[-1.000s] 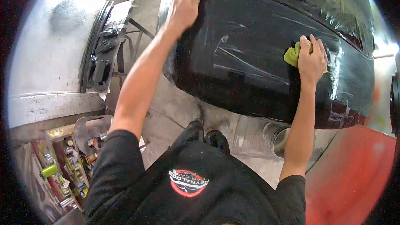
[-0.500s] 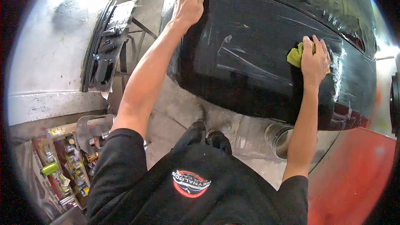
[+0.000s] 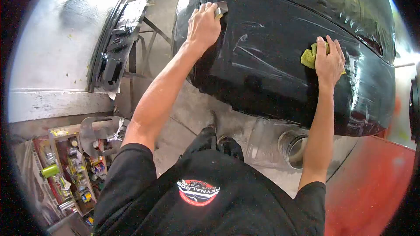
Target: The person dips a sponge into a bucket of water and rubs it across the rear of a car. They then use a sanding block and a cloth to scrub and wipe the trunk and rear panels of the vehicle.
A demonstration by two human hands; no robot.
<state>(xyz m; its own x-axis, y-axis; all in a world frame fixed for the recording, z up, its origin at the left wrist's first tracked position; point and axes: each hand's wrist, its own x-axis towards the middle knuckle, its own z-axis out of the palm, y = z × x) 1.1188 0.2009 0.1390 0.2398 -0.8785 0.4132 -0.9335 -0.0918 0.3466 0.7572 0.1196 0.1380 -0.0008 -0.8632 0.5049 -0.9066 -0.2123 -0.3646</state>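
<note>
A glossy black car panel (image 3: 262,52) curves across the upper half, wet-looking and streaked with whitish marks. My left hand (image 3: 204,27) is on its left side, fingers closed on a piece of grey sandpaper (image 3: 223,7) with a bit of yellow beside it. Most of that piece is hidden under the fingers. Over on the right side of the panel, my right hand (image 3: 330,61) presses a crumpled yellow-green cloth (image 3: 308,58) against the surface. The cloth sticks out on both sides of the hand.
Behind the panel, plastic film (image 3: 363,8) covers the car. A bucket (image 3: 294,148) stands on the floor below the right arm. At left are a stand with black trim parts (image 3: 111,67) and a cart of cans and bottles (image 3: 72,172). A red panel (image 3: 372,183) is at right.
My left hand has moved down and slightly right over the panel, and more of the grey sandpaper shows. My right hand and the cloth have hardly moved.
</note>
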